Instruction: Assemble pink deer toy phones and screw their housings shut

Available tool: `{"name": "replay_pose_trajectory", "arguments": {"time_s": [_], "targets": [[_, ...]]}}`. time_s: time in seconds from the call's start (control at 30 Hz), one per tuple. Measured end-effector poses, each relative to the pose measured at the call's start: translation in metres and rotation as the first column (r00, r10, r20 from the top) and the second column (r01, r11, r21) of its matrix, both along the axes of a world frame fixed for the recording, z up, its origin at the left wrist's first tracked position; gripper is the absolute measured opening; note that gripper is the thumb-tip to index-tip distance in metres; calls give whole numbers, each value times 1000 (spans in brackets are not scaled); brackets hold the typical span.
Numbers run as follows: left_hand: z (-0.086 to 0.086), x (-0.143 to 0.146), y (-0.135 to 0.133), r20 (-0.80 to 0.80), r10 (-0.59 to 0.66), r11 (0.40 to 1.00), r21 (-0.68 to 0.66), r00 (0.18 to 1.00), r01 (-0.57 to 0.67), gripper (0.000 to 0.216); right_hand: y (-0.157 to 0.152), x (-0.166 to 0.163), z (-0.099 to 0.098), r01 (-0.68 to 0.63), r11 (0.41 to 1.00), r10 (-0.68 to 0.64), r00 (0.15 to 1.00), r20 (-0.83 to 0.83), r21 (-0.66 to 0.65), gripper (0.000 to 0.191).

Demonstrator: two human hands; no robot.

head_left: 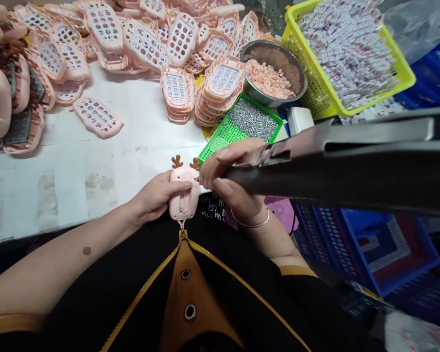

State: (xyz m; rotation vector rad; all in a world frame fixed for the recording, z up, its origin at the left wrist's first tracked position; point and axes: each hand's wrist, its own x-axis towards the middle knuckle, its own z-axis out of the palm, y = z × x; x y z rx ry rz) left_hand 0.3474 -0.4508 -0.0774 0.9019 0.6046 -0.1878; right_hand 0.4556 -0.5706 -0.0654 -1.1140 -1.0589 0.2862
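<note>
My left hand [154, 196] is wrapped around a pink toy phone shell [184, 191] with brown antlers, held back side up just above my lap at the table's front edge. My right hand [230, 182] grips the front of a long dark power screwdriver [337, 164] that stretches off to the right. Its tip meets the shell's upper right corner, between my fingertips. The tip itself is hidden by my fingers.
Piles of pink keypad shells [139, 39] cover the white table [77, 166]. A green tray of small screws [251, 120], a steel bowl of pink bits [273, 73] and a yellow basket of small parts [348, 49] stand at right. Blue crates [370, 249] sit below right.
</note>
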Motion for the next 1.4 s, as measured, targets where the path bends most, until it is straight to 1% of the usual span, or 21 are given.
{"name": "replay_pose_trajectory", "arguments": {"time_s": [0.03, 0.07, 0.1, 0.17, 0.27, 0.37, 0.43, 0.53, 0.6, 0.67, 0.77, 0.83, 0.9, 1.0, 1.07, 1.13, 1.23, 1.3, 1.33, 1.37, 1.4], "targets": [[-1, 0, 1, -8, 28, 1000, -6, 1000, -28, 34, 4, 2, 3, 11, 996, -14, 999, 34, 90, 28], [-2, 0, 2, -15, 60, 998, -13, 998, -60, 31, 7, 5, 6, 40, 985, -51, 997, 66, 168, 26], [-3, 0, 3, -19, 89, 996, -21, 996, -89, 30, 9, 9, 9, 88, 972, -110, 990, 88, 217, 24], [-6, 0, 5, -9, 129, 990, -48, 992, -130, 31, 6, 19, 14, 215, 947, -247, 962, 116, 238, 21], [-9, -1, 9, 29, 162, 983, -91, 986, -159, 34, -12, 35, 16, 395, 879, -444, 883, 156, 267, 22], [-11, -2, 12, 42, 178, 978, -121, 983, -172, 31, -35, 48, 6, 550, 791, -600, 783, 165, 269, 23], [-10, -2, 14, 44, 171, 978, -131, 984, -164, 31, -47, 53, -4, 602, 756, -647, 748, 148, 256, 26], [-7, -2, 15, 52, 132, 984, -124, 990, -125, 40, -58, 58, -15, 637, 732, -674, 729, 121, 243, 28], [-5, -2, 15, 51, 105, 988, -122, 993, -98, 48, -61, 61, -19, 659, 715, -694, 709, 124, 231, 26], [-3, -2, 15, 50, 98, 987, -129, 994, -91, 50, -62, 65, -21, 672, 708, -703, 701, 122, 218, 27], [-3, -1, 15, 54, 123, 986, -121, 991, -116, 47, -61, 69, -23, 675, 707, -702, 706, 96, 211, 29], [-4, 0, 14, 51, 136, 986, -106, 989, -130, 50, -61, 71, -24, 665, 712, -695, 714, 86, 226, 29], [-5, 0, 14, 41, 135, 986, -99, 990, -131, 52, -60, 71, -25, 638, 736, -667, 741, 77, 226, 26], [-7, 1, 15, 28, 113, 990, -91, 993, -110, 45, -60, 70, -27, 608, 763, -629, 776, 39, 218, 24], [-7, 2, 17, 32, 88, 992, -94, 996, -84, 41, -61, 70, -28, 619, 759, -636, 771, 29, 205, 24], [-8, 2, 17, 34, 68, 993, -97, 997, -64, 41, -61, 70, -28, 636, 746, -655, 755, 44, 198, 25], [-8, 1, 16, 10, 57, 994, -89, 998, -56, 42, -61, 69, -23, 653, 735, -670, 740, 52, 179, 25], [-8, 0, 14, -12, 65, 994, -85, 998, -65, 39, -59, 63, -14, 655, 722, -677, 735, 36, 222, 23], [-9, -1, 13, -17, 77, 993, -89, 997, -78, 38, -57, 59, -8, 642, 725, -670, 741, 40, 249, 17], [-9, -1, 12, -17, 97, 991, -94, 995, -98, 37, -53, 53, -2, 617, 739, -652, 757, 54, 271, 14], [-9, -1, 10, -13, 120, 988, -100, 993, -120, 37, -49, 45, 4, 582, 764, -621, 781, 71, 279, 21]]}}
